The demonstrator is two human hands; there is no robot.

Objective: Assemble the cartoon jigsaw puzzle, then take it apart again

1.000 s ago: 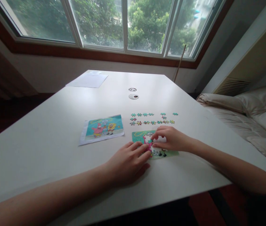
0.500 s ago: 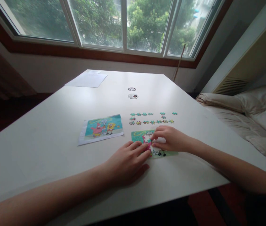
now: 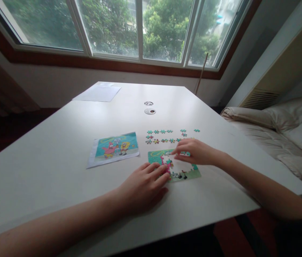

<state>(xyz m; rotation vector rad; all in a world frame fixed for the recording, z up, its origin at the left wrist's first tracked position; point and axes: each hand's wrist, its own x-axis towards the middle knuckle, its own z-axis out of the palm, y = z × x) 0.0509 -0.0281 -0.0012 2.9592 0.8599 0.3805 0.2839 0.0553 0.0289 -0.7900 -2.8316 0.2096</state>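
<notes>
A partly assembled jigsaw puzzle point(image 3: 156, 155) lies on the white table, with a white gap in its middle. My left hand point(image 3: 148, 182) rests with its fingers stretched out over the puzzle's lower left part, fingertips touching pink pieces. Above the puzzle's upper edge hovers my right hand point(image 3: 195, 151), its fingers bent and apart, with no piece visible between them. Just beyond, loose puzzle pieces point(image 3: 163, 131) are laid out in rows, and my right hand hides some of them. To the left lies a printed picture sheet point(image 3: 116, 147) with cartoon figures.
Two round flat items point(image 3: 150, 111) lie farther back on the white table point(image 3: 60, 167). White paper sheets point(image 3: 97, 93) are at the far left corner. A pale sofa point(image 3: 274, 132) stands to the right, and a window point(image 3: 118, 32) lies beyond the table.
My right hand has moved up and slightly away from the puzzle's middle, uncovering the gap and a piece at its left side. My left hand stays in place on the puzzle.
</notes>
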